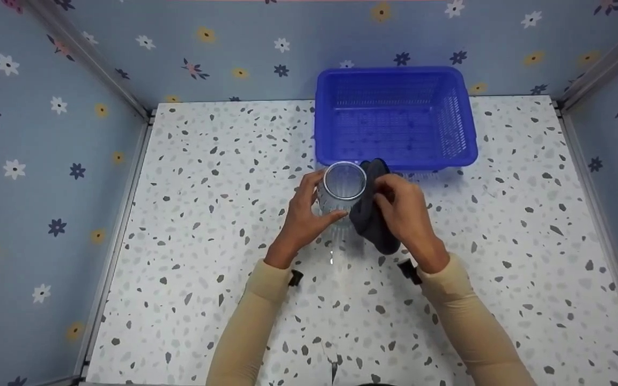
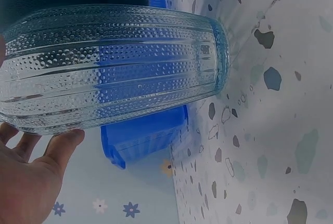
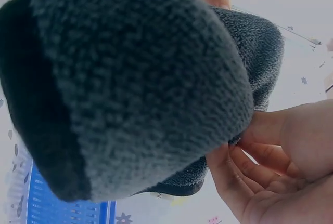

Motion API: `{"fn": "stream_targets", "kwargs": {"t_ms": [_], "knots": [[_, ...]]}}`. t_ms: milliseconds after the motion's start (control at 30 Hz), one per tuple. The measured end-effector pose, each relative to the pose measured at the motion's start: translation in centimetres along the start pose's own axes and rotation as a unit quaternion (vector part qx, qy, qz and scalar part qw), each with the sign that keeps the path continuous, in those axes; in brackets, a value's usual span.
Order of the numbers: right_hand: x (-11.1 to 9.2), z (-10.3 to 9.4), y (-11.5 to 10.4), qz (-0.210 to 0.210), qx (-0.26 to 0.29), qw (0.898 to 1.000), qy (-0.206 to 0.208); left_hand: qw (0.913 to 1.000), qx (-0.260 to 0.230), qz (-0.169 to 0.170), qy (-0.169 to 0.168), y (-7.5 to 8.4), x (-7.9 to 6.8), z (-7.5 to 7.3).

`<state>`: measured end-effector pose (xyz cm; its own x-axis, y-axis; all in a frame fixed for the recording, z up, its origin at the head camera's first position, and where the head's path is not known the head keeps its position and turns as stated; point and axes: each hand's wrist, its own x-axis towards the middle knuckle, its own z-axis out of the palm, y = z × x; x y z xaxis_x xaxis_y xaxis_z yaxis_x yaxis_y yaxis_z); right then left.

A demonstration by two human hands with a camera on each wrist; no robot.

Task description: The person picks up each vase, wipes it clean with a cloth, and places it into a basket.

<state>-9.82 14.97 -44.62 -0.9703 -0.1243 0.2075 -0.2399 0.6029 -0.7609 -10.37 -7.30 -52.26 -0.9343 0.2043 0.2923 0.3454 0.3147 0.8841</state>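
A clear ribbed glass vase (image 1: 344,185) with a dotted texture stands upright on the table, its round mouth facing up. My left hand (image 1: 307,212) grips it near the top, thumb on the near side and fingers round the far left. In the left wrist view the vase (image 2: 119,68) shows its base at the tabletop. My right hand (image 1: 404,206) pinches a dark grey fuzzy cloth (image 1: 372,214), which hangs folded against the vase's right side. The cloth (image 3: 151,83) fills much of the right wrist view and hides the vase there.
Just behind the vase, a blue plastic basket (image 1: 395,167) with slotted walls stands against the back wall. Blue flowered panels (image 1: 180,53) enclose the speckled white table (image 1: 207,187) at the back and both sides.
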Motion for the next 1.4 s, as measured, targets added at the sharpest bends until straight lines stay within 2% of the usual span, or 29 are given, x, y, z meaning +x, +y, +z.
{"fn": "stream_targets", "kwargs": {"t_ms": [167,333,667,867,1133,1267,1400], "knots": [[-0.2,0.2,0.4,-0.022,-0.008,1.000,0.002,1.0000,-0.005,-0.001,-0.002,-0.1,0.0,-0.1],[-0.5,0.9,1.6,-0.019,-0.021,1.000,-0.011,1.0000,-0.003,-0.008,-0.002,0.0,0.0,-0.2],[-0.7,5.3,6.8,-0.005,-0.069,0.995,-0.075,0.9999,-0.002,-0.011,-0.001,0.1,0.1,-0.4],[-0.8,6.7,7.9,0.007,-0.090,0.992,-0.084,1.0000,0.005,-0.009,0.000,0.1,0.1,-0.3],[-1.1,5.6,7.3,0.030,-0.062,0.994,-0.089,1.0000,0.000,-0.006,-0.006,0.0,0.0,0.0],[-1.0,3.8,5.8,0.042,-0.039,0.995,-0.078,0.9999,-0.008,-0.007,-0.005,0.0,-0.1,0.1],[-0.7,2.0,3.8,0.045,-0.008,0.998,-0.048,0.9998,-0.016,-0.007,-0.003,0.0,-0.1,0.1]]}}
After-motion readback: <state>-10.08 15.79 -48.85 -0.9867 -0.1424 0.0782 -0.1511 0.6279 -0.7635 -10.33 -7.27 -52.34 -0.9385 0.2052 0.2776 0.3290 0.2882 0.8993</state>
